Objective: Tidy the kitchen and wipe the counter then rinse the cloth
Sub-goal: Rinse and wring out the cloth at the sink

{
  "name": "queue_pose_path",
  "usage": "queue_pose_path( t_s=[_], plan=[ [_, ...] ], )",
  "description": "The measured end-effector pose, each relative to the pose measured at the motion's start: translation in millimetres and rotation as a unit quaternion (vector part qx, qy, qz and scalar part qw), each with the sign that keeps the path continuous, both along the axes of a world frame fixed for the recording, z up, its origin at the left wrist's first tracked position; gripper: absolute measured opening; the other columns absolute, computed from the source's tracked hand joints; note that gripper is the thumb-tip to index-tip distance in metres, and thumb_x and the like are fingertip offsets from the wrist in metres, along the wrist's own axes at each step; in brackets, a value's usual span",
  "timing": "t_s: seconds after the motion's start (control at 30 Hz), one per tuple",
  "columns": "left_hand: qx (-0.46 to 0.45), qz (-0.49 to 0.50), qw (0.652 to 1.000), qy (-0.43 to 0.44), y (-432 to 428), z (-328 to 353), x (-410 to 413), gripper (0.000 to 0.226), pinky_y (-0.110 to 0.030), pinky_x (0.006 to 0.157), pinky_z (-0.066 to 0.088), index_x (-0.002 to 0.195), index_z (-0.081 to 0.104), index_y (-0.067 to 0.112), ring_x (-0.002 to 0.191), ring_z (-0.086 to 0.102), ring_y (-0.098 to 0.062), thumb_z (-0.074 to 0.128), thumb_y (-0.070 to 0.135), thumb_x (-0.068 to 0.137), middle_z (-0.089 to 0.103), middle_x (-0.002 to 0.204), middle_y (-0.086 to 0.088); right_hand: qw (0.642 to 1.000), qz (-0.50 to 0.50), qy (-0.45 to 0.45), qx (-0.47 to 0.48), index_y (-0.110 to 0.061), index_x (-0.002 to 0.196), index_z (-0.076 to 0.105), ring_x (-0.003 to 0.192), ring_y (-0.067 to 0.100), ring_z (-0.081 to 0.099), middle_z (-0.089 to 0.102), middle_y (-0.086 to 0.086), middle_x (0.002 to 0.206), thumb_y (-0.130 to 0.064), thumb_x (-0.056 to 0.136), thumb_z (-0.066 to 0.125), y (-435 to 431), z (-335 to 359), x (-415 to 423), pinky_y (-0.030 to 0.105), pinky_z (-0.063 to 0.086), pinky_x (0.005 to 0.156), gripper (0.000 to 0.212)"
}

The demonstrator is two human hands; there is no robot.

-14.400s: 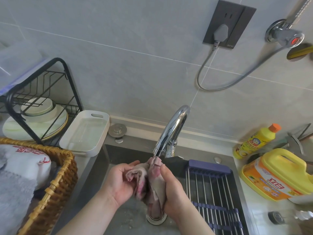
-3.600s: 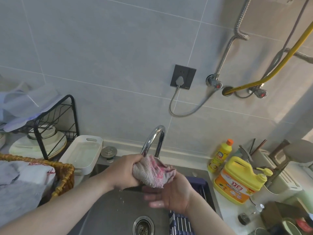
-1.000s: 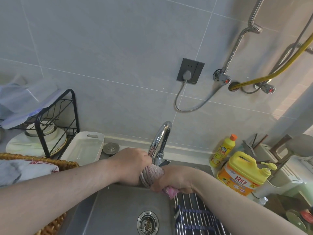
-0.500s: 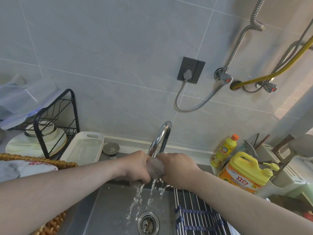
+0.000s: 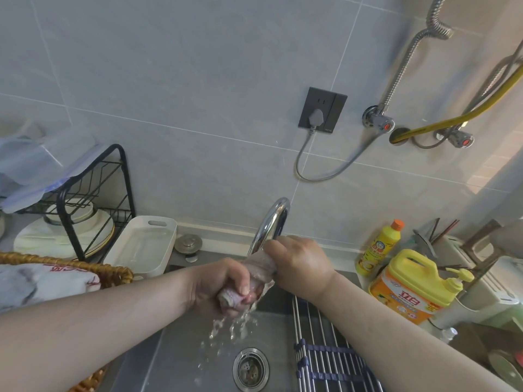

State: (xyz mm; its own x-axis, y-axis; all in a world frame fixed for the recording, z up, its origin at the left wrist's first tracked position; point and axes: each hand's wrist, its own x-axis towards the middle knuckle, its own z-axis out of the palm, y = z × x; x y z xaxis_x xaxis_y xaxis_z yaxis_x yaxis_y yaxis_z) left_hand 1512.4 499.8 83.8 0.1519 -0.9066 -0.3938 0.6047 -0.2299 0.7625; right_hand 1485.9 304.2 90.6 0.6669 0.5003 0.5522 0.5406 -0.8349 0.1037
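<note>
Cloth: you're holding the twisted cloth (image 5: 259, 268) over the sink (image 5: 175, 360), right under the faucet (image 5: 272, 222) spout.
Left hand: your left hand (image 5: 222, 284) is gripping the lower end, fingers (image 5: 243, 287) curled tight round it.
Right hand: your right hand (image 5: 300, 261) is gripping the upper end, fingers wrapped round it too.
Water: drops (image 5: 235, 326) are falling off the cloth toward the drain (image 5: 250, 369).
Sides: the detergent jug (image 5: 410, 290) is sitting right of the sink, the wicker basket (image 5: 70, 264) left.
</note>
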Motion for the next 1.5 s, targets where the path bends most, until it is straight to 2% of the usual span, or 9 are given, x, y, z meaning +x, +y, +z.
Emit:
queue_pose_path(
  t_s=[0.37, 0.6, 0.8, 0.93, 1.07, 1.17, 1.33, 1.43, 1.5],
  plan=[
    [-0.022, 0.009, 1.0, 0.016, 1, -4, 2, 0.028, -0.015, 0.035, 0.034, 0.077, 0.054, 0.009, 0.041, 0.05, -0.008, 0.064, 0.009, 0.051, 0.056, 0.057, -0.001, 0.999, -0.005, -0.011, 0.035, -0.021, 0.089, 0.046, 0.049, 0.023, 0.052, 0.056, 0.0, 0.063, -0.009, 0.056, 0.081, 0, -6, 2, 0.027, 0.04, 0.037, 0.049],
    [0.066, 0.098, 0.977, -0.176, 10, 6, 8, 0.052, -0.031, 0.068, 0.052, 0.1, 0.063, 0.014, 0.078, 0.062, -0.022, 0.084, 0.032, 0.056, 0.066, 0.084, -0.008, 0.961, -0.119, 0.232, 0.09, -0.026, 0.112, 0.056, 0.082, 0.023, 0.062, 0.06, -0.003, 0.1, -0.017, 0.075, 0.069, 0, 15, -8, 0.041, 0.055, 0.067, 0.041],
    [0.047, 0.221, 0.952, -0.208, 22, 11, 19, 0.068, -0.033, 0.075, 0.051, 0.102, 0.07, 0.009, 0.084, 0.066, -0.025, 0.096, 0.04, 0.047, 0.072, 0.097, -0.015, 0.863, -0.116, 0.397, 0.288, -0.037, 0.116, 0.056, 0.09, 0.007, 0.066, 0.065, -0.012, 0.106, -0.019, 0.067, 0.081, 5, 37, -28, 0.031, 0.058, 0.079, 0.058],
    [0.041, 0.338, 0.911, -0.232, 17, 19, 11, 0.066, -0.023, 0.056, 0.052, 0.11, 0.059, 0.006, 0.069, 0.067, -0.013, 0.09, 0.016, 0.053, 0.069, 0.086, -0.008, 0.787, -0.119, 0.417, 0.439, -0.028, 0.113, 0.063, 0.061, 0.008, 0.062, 0.066, -0.002, 0.095, -0.016, 0.077, 0.082, 5, 42, -39, 0.024, 0.052, 0.053, 0.043],
    [0.069, 0.392, 0.855, -0.333, 20, 20, 6, 0.065, -0.022, 0.069, 0.056, 0.111, 0.063, 0.019, 0.089, 0.068, -0.014, 0.093, 0.01, 0.054, 0.068, 0.104, -0.002, 0.721, -0.1, 0.424, 0.538, -0.019, 0.109, 0.069, 0.07, 0.022, 0.065, 0.073, 0.015, 0.09, -0.023, 0.085, 0.073, 7, 35, -45, 0.031, 0.052, 0.057, 0.024],
    [0.079, 0.444, 0.821, -0.351, 25, 14, 3, 0.072, -0.036, 0.09, 0.056, 0.113, 0.063, 0.028, 0.104, 0.067, -0.018, 0.086, 0.018, 0.045, 0.069, 0.109, 0.002, 0.605, -0.049, 0.443, 0.66, -0.005, 0.114, 0.065, 0.083, 0.026, 0.069, 0.073, 0.019, 0.098, -0.023, 0.081, 0.07, 13, 27, -50, 0.034, 0.054, 0.066, 0.037],
    [0.071, 0.488, 0.86, -0.133, 16, 18, -23, 0.011, -0.047, 0.089, 0.056, 0.094, 0.072, 0.014, 0.096, 0.069, -0.03, 0.064, 0.013, 0.088, 0.072, 0.096, -0.012, 0.482, 0.019, 0.43, 0.763, -0.001, 0.12, 0.058, 0.092, 0.028, 0.064, 0.067, 0.023, 0.111, -0.009, 0.084, 0.067, 28, 14, -60, 0.038, 0.046, 0.074, 0.038],
    [-0.023, 0.481, 0.872, 0.088, 18, 26, -32, 0.033, -0.05, 0.081, 0.056, 0.088, 0.072, 0.006, 0.086, 0.068, -0.036, 0.056, 0.035, 0.093, 0.069, 0.092, -0.02, 0.451, 0.028, 0.42, 0.787, 0.003, 0.121, 0.054, 0.093, 0.029, 0.066, 0.067, 0.024, 0.112, -0.005, 0.083, 0.057, 33, 13, -66, 0.037, 0.055, 0.075, 0.039],
    [-0.053, 0.479, 0.872, 0.088, 20, 31, -35, 0.039, -0.051, 0.085, 0.054, 0.093, 0.073, 0.003, 0.089, 0.069, -0.036, 0.063, 0.041, 0.088, 0.071, 0.098, -0.022, 0.428, 0.027, 0.424, 0.798, 0.003, 0.121, 0.054, 0.09, 0.03, 0.067, 0.067, 0.025, 0.109, -0.005, 0.083, 0.053, 32, 13, -72, 0.038, 0.056, 0.074, 0.039]
  ],
)
